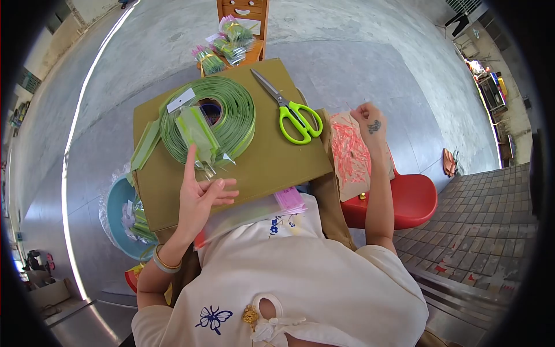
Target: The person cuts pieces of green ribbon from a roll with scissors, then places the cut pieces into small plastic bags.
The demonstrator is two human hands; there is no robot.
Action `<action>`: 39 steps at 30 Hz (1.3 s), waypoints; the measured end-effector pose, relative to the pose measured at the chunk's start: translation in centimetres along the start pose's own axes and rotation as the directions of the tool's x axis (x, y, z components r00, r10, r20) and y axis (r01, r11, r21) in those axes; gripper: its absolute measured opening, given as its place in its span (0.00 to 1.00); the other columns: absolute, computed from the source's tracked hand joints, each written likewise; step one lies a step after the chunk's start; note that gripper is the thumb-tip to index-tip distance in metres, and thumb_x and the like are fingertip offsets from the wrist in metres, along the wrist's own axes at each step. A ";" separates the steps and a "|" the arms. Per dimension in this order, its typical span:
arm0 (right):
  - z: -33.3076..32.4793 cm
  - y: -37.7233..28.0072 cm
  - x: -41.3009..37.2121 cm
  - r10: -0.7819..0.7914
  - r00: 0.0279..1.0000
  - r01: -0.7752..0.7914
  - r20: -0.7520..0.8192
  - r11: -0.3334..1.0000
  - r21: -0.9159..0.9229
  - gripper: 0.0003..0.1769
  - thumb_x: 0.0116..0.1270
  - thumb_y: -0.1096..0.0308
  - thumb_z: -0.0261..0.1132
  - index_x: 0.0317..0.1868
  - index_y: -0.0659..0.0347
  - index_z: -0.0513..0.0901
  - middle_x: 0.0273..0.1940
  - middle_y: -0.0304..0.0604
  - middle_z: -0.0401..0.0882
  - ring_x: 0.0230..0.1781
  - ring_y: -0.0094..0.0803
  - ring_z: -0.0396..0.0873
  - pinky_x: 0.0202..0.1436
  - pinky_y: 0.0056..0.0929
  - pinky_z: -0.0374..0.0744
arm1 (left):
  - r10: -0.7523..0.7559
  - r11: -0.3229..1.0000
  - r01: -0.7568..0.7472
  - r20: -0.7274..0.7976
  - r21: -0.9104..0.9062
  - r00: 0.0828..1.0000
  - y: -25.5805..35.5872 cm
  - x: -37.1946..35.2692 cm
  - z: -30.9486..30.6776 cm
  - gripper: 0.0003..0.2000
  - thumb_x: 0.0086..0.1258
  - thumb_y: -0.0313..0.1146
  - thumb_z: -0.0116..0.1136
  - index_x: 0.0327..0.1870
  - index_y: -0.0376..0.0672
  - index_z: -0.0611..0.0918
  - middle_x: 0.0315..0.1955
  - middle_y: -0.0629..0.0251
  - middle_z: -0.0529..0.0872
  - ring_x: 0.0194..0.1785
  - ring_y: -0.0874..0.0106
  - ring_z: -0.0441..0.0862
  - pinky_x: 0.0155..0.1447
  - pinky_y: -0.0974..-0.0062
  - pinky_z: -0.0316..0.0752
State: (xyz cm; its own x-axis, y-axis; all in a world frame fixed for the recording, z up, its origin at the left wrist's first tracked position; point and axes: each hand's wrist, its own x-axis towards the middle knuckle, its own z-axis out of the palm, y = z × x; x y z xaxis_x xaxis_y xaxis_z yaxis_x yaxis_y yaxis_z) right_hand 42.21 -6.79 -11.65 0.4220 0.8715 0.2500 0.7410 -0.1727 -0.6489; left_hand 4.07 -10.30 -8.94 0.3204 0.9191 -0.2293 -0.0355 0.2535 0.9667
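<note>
My left hand [201, 196] is open at the front left of the olive-green box [277, 159], index finger stretched out and the other fingers apart. Just beyond its fingertip, a short bundle of green strips [198, 132] in clear wrap lies on a big coil of green ribbon [237, 107]. My right hand [370, 122] is closed in a pinch above a piece of cardboard [352, 188] covered with loose pink strips [348, 151]. A thin pink strip seems to stick out from its fingertips. Green-handled scissors [295, 118] lie on the box between my hands, touched by neither.
A red stool [413, 202] carries the cardboard. Bagged green bundles [231, 40] sit on a wooden chair [254, 14] at the far side. A blue basin [122, 199] with more bundles stands at the left. Clear bags and pink slips [290, 200] lie on my lap.
</note>
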 end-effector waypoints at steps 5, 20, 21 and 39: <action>6.2 18.3 -2.8 0.468 0.884 -0.381 -0.003 0.715 -0.586 0.19 0.46 0.58 0.72 0.33 0.63 0.79 0.32 0.55 0.80 0.34 0.46 0.81 0.39 0.40 0.79 | 0.017 1.000 -0.016 -0.099 0.009 0.995 -1.6 -0.1 -1.8 0.33 0.73 0.41 0.41 0.70 0.48 0.38 0.37 0.46 0.82 0.33 0.63 0.84 0.35 0.74 0.81; 4.9 21.7 -3.4 0.586 0.794 -0.574 -0.161 0.635 -0.517 0.11 0.45 0.73 0.68 0.31 0.67 0.79 0.26 0.55 0.81 0.26 0.38 0.83 0.27 0.32 0.81 | 0.690 0.506 -0.394 -0.086 0.767 0.719 -4.4 0.4 -5.4 0.25 0.58 0.21 0.60 0.59 0.42 0.71 0.39 0.61 0.79 0.20 0.80 0.73 0.24 0.84 0.70; 5.0 23.9 -3.0 0.492 0.838 -0.535 -0.235 0.657 -0.531 0.09 0.46 0.74 0.67 0.29 0.67 0.79 0.25 0.54 0.81 0.24 0.38 0.83 0.26 0.32 0.81 | 0.735 0.404 -0.424 -0.012 0.811 0.678 -4.4 0.8 -5.3 0.25 0.55 0.20 0.61 0.57 0.42 0.72 0.42 0.60 0.77 0.20 0.80 0.72 0.24 0.84 0.69; 3.9 23.3 -1.8 0.784 0.559 -0.746 0.271 0.618 -0.249 0.07 0.58 0.76 0.58 0.23 0.69 0.75 0.18 0.47 0.74 0.14 0.33 0.73 0.13 0.30 0.72 | 0.803 0.077 -0.501 0.245 0.862 0.543 -4.1 3.8 -4.3 0.22 0.48 0.21 0.67 0.48 0.46 0.81 0.51 0.59 0.73 0.18 0.81 0.70 0.21 0.83 0.68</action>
State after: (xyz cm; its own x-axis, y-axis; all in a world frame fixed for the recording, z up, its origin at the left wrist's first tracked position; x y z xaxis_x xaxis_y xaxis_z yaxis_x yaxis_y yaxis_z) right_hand 56.71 -10.61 -29.98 0.6755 0.4756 -0.5635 0.2726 -0.8711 -0.4085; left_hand 1.31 -6.56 -14.22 0.3771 0.6294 0.6795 0.6527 -0.7011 0.2872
